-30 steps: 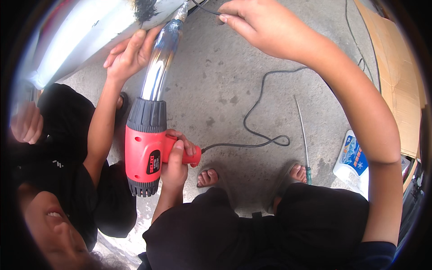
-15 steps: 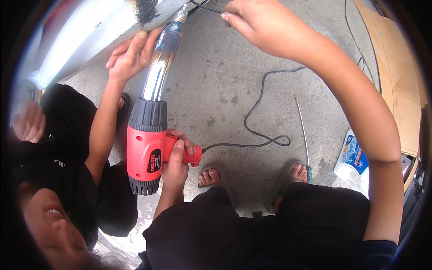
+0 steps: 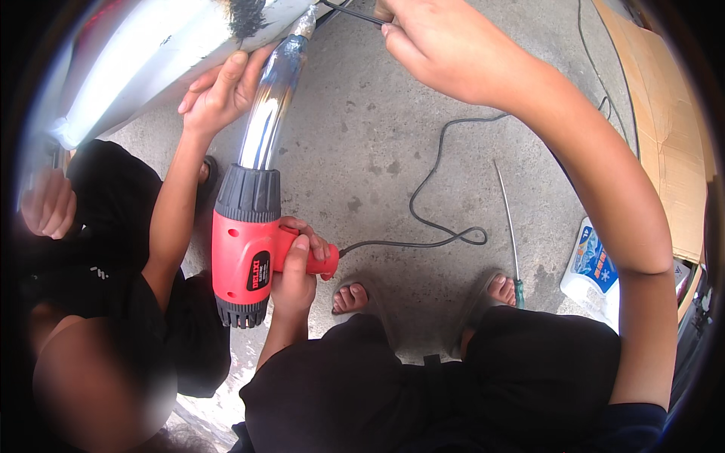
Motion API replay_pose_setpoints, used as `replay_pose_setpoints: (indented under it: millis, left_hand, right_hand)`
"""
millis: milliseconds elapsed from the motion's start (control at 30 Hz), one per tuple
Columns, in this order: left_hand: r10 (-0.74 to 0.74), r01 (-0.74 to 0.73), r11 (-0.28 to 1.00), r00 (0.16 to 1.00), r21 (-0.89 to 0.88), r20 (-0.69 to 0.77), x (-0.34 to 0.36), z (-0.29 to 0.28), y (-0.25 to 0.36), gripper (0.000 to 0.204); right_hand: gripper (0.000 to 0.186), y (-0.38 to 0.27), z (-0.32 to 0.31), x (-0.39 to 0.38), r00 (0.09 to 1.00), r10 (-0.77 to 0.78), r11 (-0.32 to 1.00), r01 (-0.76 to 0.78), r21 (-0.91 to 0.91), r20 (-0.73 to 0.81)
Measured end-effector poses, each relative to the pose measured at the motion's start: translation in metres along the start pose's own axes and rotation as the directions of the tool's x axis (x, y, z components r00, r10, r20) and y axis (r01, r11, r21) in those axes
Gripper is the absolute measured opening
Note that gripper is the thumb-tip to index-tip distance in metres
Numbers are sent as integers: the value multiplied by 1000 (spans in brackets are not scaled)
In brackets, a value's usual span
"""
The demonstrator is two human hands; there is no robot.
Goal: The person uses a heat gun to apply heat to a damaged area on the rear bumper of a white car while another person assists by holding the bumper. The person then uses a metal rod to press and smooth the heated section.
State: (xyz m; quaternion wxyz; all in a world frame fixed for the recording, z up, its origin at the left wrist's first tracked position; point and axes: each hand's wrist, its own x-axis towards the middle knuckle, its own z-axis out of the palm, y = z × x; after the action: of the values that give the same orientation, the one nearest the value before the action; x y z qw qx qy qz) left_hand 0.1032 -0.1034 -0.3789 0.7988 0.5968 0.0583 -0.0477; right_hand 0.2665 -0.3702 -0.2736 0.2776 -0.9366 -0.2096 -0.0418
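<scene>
My left hand (image 3: pixel 296 279) grips the handle of a red and black heat gun (image 3: pixel 240 245). Its long, heat-tinted metal tube narrows to a small nozzle (image 3: pixel 305 23) at the top, close beside the edge of a glossy white curved panel (image 3: pixel 166 57). A dark, rough patch (image 3: pixel 246 15) marks that panel. Up at the top centre, my right hand (image 3: pixel 434 45) pinches a thin black rod (image 3: pixel 353 13), whose far end runs toward the nozzle tip. Whether the rod touches the panel cannot be made out.
A person crouches at left, one hand (image 3: pixel 223 94) against the panel's underside. The gun's black cord (image 3: pixel 411 204) loops over the concrete floor. A long screwdriver (image 3: pixel 510 219) lies by my foot. To the right are a white-and-blue jug (image 3: pixel 593 260) and a cardboard sheet (image 3: pixel 672 136).
My right hand has shifted slightly to the right along with its grip on the rod. The person at left has moved their head. The heat gun stays put.
</scene>
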Motion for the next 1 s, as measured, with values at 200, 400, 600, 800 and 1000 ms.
replay_pose_setpoints:
  millis: [200,400,600,800,1000]
  left_hand:
    - [-10,12,999,999,-43,41,-1,0,2,21]
    - [-5,6,1000,999,-28,40,-1,0,1,21]
    - [4,-3,1000,999,-15,39,-1,-1,0,21]
    - [-9,10,999,999,-31,38,-1,-2,0,20]
    - [-12,13,999,999,-32,40,-2,-2,0,21]
  right_hand:
    - [13,4,2,0,991,-98,995,94,-40,-87]
    - [11,13,3,1,974,-175,985,173,-29,-145]
    - [13,14,4,1,969,-201,979,205,9,-142]
    - [13,15,6,1,974,-201,977,207,50,-108]
    - [12,15,7,0,975,-201,976,208,69,-96]
